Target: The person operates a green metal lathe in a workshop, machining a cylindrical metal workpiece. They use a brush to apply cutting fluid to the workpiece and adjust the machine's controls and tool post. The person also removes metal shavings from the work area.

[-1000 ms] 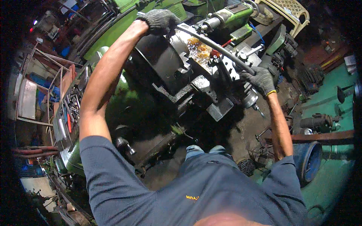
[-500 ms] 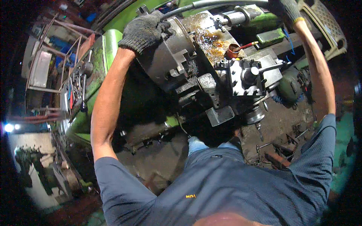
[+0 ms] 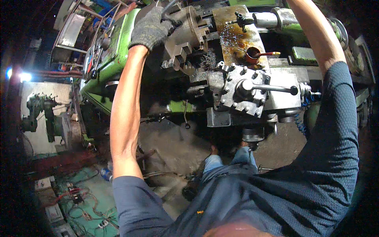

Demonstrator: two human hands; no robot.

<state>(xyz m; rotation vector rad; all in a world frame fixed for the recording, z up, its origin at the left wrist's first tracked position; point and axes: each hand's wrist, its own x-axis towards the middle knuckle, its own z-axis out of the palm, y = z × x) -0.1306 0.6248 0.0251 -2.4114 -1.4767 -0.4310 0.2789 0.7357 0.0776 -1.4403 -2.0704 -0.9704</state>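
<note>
My left hand (image 3: pixel 148 29), in a dark grey knitted glove, is closed at the top of the big steel lathe chuck (image 3: pixel 183 29). A grey bar (image 3: pixel 169 6) meets its fingers and runs out past the upper edge. The fingers' far side is partly hidden. My right forearm (image 3: pixel 316 31) reaches up and out of the picture, so my right hand cannot be seen. Stepped jaws (image 3: pixel 179 53) stand out from the chuck's face.
Right of the chuck is an oily plate (image 3: pixel 233 37) with a red-brown cup (image 3: pixel 252 55) and brush (image 3: pixel 270 53). Nearer me stands the tool post (image 3: pixel 241 93) with its lever (image 3: pixel 272 88). A tailstock (image 3: pixel 284 18) is farther right. Metal shavings (image 3: pixel 208 59) lie below the jaws.
The view has shifted, so the lathe sits differently in it. My right hand, earlier at the bar's far end, has left the picture at the top. My left hand stays at the chuck.
</note>
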